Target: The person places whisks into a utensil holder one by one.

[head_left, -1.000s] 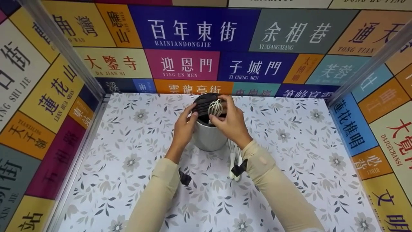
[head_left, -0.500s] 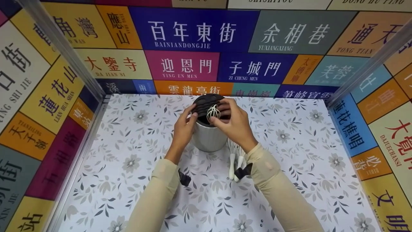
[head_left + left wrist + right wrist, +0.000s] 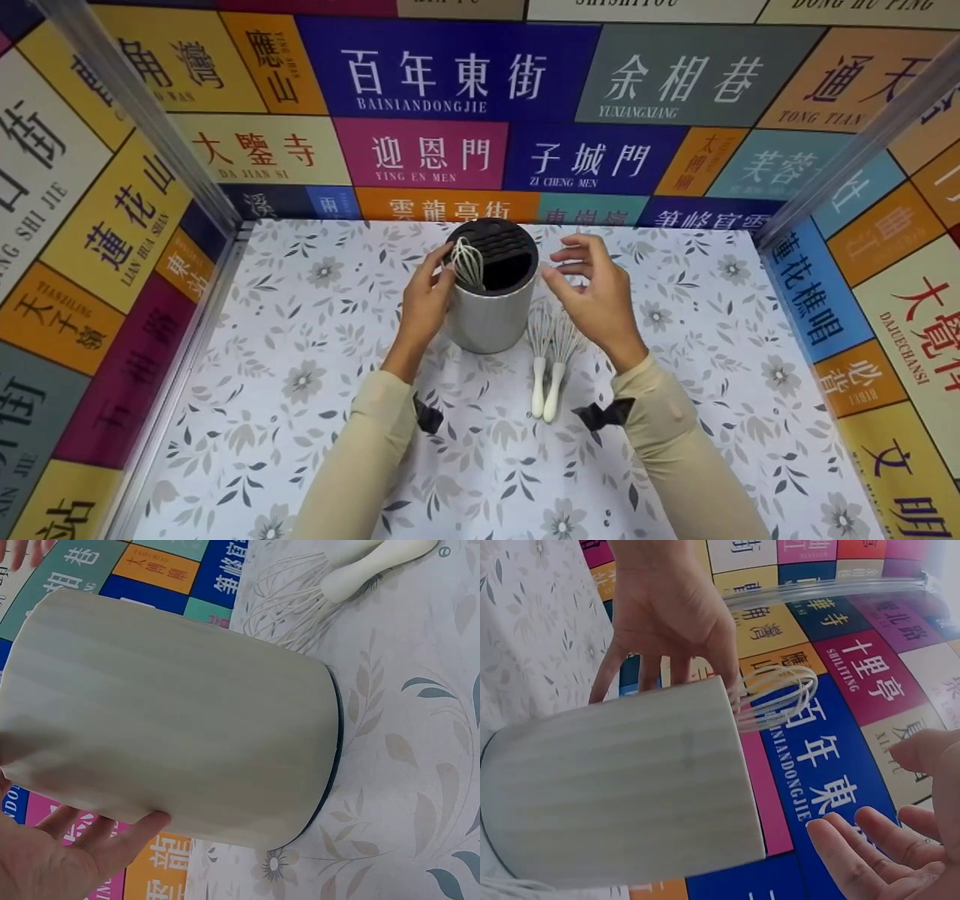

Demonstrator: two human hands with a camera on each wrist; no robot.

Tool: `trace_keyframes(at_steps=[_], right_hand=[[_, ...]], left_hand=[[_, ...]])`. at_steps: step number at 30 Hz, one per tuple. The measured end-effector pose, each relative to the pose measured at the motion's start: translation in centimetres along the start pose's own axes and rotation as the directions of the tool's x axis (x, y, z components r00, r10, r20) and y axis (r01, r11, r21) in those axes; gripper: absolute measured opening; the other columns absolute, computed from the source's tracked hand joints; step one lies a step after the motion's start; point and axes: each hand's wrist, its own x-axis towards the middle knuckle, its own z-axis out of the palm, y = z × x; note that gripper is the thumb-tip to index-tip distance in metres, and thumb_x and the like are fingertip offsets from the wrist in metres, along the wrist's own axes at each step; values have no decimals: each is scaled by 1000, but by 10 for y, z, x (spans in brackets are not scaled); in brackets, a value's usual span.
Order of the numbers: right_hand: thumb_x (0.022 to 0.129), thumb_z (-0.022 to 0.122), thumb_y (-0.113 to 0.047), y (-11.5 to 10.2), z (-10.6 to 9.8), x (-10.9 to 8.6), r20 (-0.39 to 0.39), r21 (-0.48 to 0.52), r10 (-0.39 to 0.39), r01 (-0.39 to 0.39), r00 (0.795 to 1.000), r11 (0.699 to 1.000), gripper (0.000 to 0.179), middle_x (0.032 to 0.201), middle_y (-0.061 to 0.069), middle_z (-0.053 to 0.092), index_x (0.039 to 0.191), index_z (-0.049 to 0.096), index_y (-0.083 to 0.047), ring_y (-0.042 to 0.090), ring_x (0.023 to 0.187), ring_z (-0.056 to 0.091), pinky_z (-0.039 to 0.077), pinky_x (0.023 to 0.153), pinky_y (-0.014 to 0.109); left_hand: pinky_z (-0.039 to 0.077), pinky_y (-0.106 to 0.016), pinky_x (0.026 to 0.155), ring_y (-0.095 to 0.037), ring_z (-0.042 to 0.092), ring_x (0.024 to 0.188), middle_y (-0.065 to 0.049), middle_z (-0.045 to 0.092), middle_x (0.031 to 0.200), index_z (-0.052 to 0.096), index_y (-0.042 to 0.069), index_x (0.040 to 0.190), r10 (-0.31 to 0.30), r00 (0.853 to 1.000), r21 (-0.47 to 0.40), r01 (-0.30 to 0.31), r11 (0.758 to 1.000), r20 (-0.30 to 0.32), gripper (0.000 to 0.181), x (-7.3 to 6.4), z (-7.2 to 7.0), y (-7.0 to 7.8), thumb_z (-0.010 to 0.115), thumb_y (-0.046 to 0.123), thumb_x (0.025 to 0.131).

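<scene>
A grey-white cylindrical utensil holder (image 3: 491, 322) with a black slotted insert stands upright on the table. My left hand (image 3: 426, 300) grips its left side, thumb in front; the right wrist view shows those fingers (image 3: 611, 667) spread along the wall. One whisk (image 3: 469, 264) stands in the holder at the left of the opening, wire loops up, its handle hidden inside. To the right of the holder, my right hand (image 3: 596, 300) hangs in the air with loosely bent fingers, holding nothing. Below it two white-handled whisks (image 3: 553, 390) lie side by side, loops toward the back.
The table is covered with a white leaf-and-flower cloth (image 3: 300, 435). Panels printed with coloured lettering (image 3: 450, 67) wall in the back and both sides, with metal posts (image 3: 169, 135) at the corners.
My right hand has let go of the whisk and drawn back to the right. That whisk has moved to the holder's left side. The left hand has stayed on the holder.
</scene>
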Motion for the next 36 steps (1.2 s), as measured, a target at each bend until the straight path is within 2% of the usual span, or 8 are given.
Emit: trace_keyframes(at_steps=[5, 10, 16, 21, 23, 26, 30, 36], right_hand=[[94, 74, -27, 18, -14, -13, -19, 1, 52, -52, 998, 999, 43, 114, 6, 73, 132, 57, -16, 15, 96, 73, 59, 74, 26], [95, 73, -21, 38, -22, -27, -16, 61, 137, -136, 990, 989, 45, 115, 11, 71, 135, 55, -11, 23, 96, 73, 62, 74, 28], [96, 73, -27, 63, -25, -42, -29, 62, 221, -219, 975, 974, 47, 112, 12, 71, 134, 53, -9, 18, 91, 74, 62, 70, 28], [95, 73, -33, 88, -22, -56, -30, 41, 295, -294, 955, 955, 46, 109, 13, 72, 131, 54, -10, 29, 90, 76, 63, 69, 34], [95, 73, -36, 99, -19, -61, -25, 35, 343, -342, 939, 939, 48, 109, 14, 71, 131, 53, -11, 35, 92, 75, 63, 69, 37], [93, 73, -41, 113, -14, -69, -14, 21, 423, -423, 906, 906, 53, 111, 16, 70, 132, 52, -11, 36, 93, 75, 63, 68, 38], [92, 73, -46, 129, -7, -78, 23, 17, 523, -524, 852, 852, 61, 115, 18, 68, 135, 50, -9, 37, 95, 75, 63, 70, 42], [93, 73, -43, 144, 5, -93, 84, 8, 640, -643, 764, 766, 63, 117, 17, 68, 140, 48, -8, 34, 94, 75, 63, 72, 43]], left_hand=[[57, -44, 86, -26, 59, 131, 5, 49, 154, 54, 45, 144, 2, 1000, -4, -2, 1000, 1, 40, 0, 1, -1, 49, 35, 105], [58, -47, 89, -26, 57, 133, 6, 47, 155, 52, 49, 144, -27, 1000, -3, 27, 1000, 12, 40, -1, 0, -1, 49, 38, 105], [58, -50, 86, -24, 57, 133, 7, 47, 154, 51, 53, 142, -46, 999, -13, 47, 999, 19, 38, 0, -1, -2, 49, 41, 105], [59, -48, 85, -26, 58, 132, 5, 47, 155, 51, 52, 142, -47, 999, -11, 47, 999, 19, 39, 0, -1, -2, 50, 41, 105], [59, -48, 86, -26, 58, 132, 4, 47, 156, 51, 52, 142, -52, 998, -9, 52, 999, 19, 39, 0, 0, -2, 50, 40, 105], [59, -48, 86, -27, 58, 132, 2, 47, 155, 51, 52, 142, -55, 998, -7, 55, 998, 18, 40, 0, 0, -2, 50, 40, 104], [59, -49, 84, -27, 58, 131, 1, 49, 153, 52, 51, 143, -44, 999, -8, 44, 999, 13, 40, 1, 0, -2, 49, 40, 104], [60, -49, 82, -28, 60, 128, 1, 50, 152, 54, 48, 143, -18, 1000, -14, 18, 1000, 2, 39, 0, 0, -4, 51, 39, 104]])
